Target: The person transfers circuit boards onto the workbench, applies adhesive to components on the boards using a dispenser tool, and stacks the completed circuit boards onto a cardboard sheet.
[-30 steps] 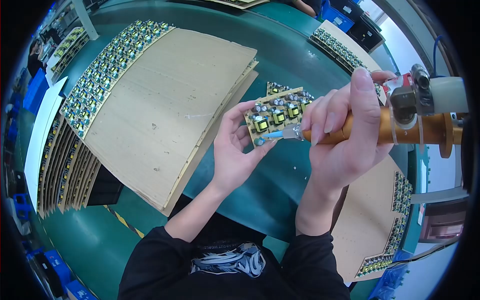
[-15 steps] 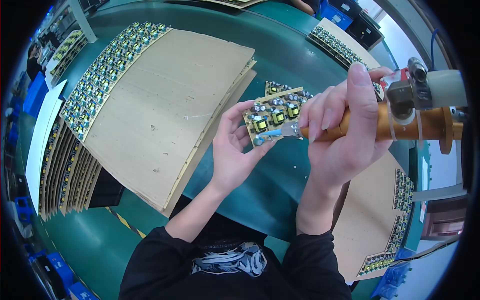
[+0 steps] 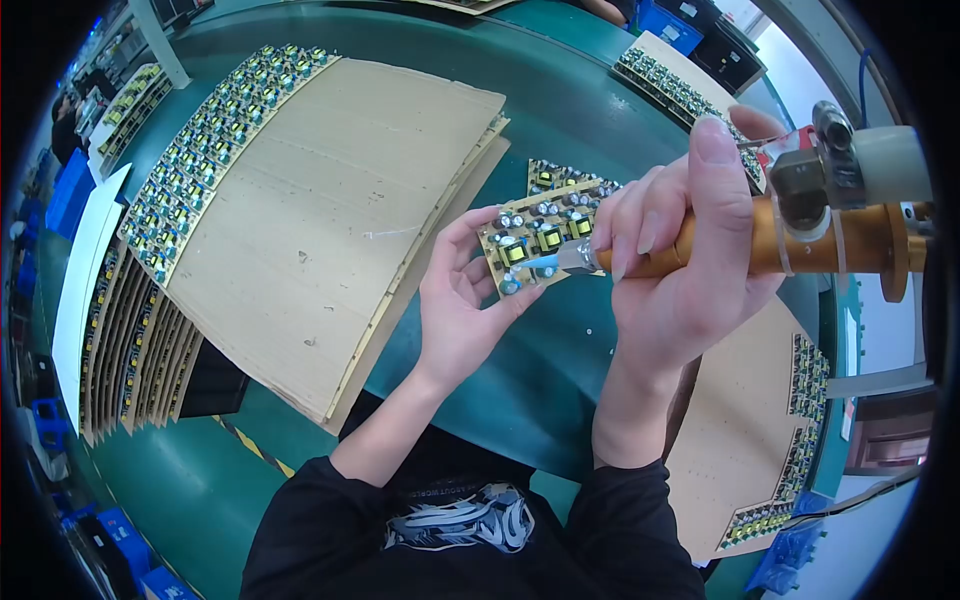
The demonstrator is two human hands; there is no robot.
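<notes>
My left hand (image 3: 455,310) is closed on the left edge of a circuit board (image 3: 530,225), thumb below and fingers at the upper corner. The board carries yellow-wrapped transformers and small round capacitors. My right hand (image 3: 705,260) wraps around the orange barrel of a glue dispensing gun (image 3: 840,247), with its thumb lying along the top. The gun's blue nozzle (image 3: 545,262) points left over the board, its tip beside the lower-left transformer; whether it touches is unclear. Another circuit board (image 3: 545,178) lies on the table just behind the held one.
On the left, a stack of cardboard sheets (image 3: 340,200) has rows of boards (image 3: 215,140) along its far-left side. More cardboard (image 3: 730,440) with boards lies at right. Layered boards and cardboard (image 3: 140,340) stand at far left. Another board row (image 3: 670,90) sits at back right.
My left hand and the board have shifted slightly left. My right hand and the gun have moved a little left too, the nozzle staying over the board's lower-left part.
</notes>
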